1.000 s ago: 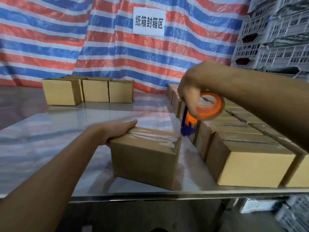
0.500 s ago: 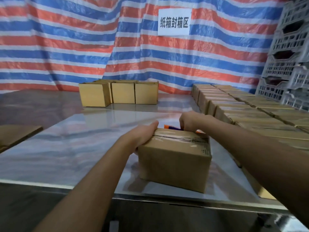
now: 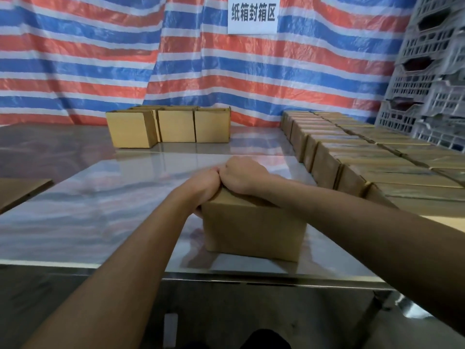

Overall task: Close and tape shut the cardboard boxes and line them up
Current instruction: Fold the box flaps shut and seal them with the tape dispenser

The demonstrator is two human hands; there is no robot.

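Closer now, right hand [image 3: 242, 173] touches left hand [image 3: 205, 183] on the box [image 3: 251, 230], at its far edge. Left grips it; right's hold I can't tell. Bench [image 3: 100, 197] lies open leftward.

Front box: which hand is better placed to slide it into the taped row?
Probably left: the left hand grips the box at its left corner, away from the row; the right hand sits at its far edge, forearm across the top.

I see my left hand [image 3: 205, 183] gripping the cardboard box's [image 3: 254, 230] far top edge, my curled right hand [image 3: 242, 173] touching beside it.
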